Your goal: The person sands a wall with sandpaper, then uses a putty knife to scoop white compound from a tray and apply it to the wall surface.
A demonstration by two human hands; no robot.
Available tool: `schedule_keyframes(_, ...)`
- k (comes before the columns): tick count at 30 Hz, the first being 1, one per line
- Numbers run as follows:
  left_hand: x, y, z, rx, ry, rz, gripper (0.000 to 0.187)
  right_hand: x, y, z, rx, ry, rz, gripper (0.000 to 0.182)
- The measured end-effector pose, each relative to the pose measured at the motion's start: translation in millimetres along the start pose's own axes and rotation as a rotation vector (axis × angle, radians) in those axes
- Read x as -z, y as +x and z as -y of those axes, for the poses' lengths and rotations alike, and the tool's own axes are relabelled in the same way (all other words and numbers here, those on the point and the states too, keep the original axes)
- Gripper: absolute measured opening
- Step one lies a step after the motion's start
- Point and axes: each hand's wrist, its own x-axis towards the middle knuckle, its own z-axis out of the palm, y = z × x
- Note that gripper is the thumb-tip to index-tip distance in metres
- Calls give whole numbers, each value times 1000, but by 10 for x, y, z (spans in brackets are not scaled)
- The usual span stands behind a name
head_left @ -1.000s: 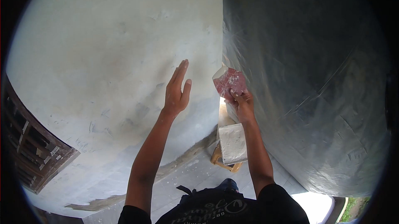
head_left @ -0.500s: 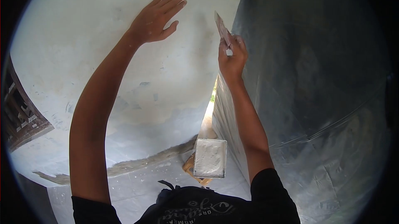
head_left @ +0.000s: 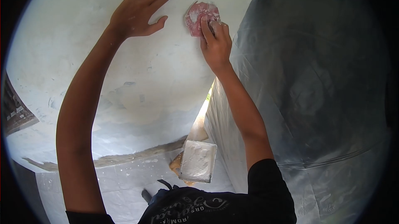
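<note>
My right hand (head_left: 217, 43) grips a reddish putty scraper (head_left: 198, 15) smeared with white paste, its flat face laid close against the pale wall (head_left: 166, 62). Higher up and to the left, my left hand (head_left: 141, 10) rests flat on the wall with its fingers stretched out and thumb apart. Grey patches mark the wall below my hands. Down near my body stands a rectangular container (head_left: 198, 161) filled with white putty.
Beneath the container shows a tan stool (head_left: 176, 164). A dark plastic sheet (head_left: 316, 78) hangs along the right, close to my right arm. Pale sheeting (head_left: 129, 178) covers the floor. At the far left is a dark wooden frame (head_left: 16, 114).
My right hand has moved left and turned the scraper from edge-on to flat toward the wall. The left hand appears slightly further up and left as the view shifted.
</note>
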Motion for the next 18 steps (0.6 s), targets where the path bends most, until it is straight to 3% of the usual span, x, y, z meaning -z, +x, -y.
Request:
schedule_keyframes(10,11,7,-5,15,62,84,80,-130,-574,284,-54,162,91,62)
schedule_keyframes(14,17,11,-10,16,64,91,81,142,-755,562,-166,238,175,64)
schedule_keyframes(18,7,1,0,-11,67,63,82,337,-403,429,-174,235,9,68)
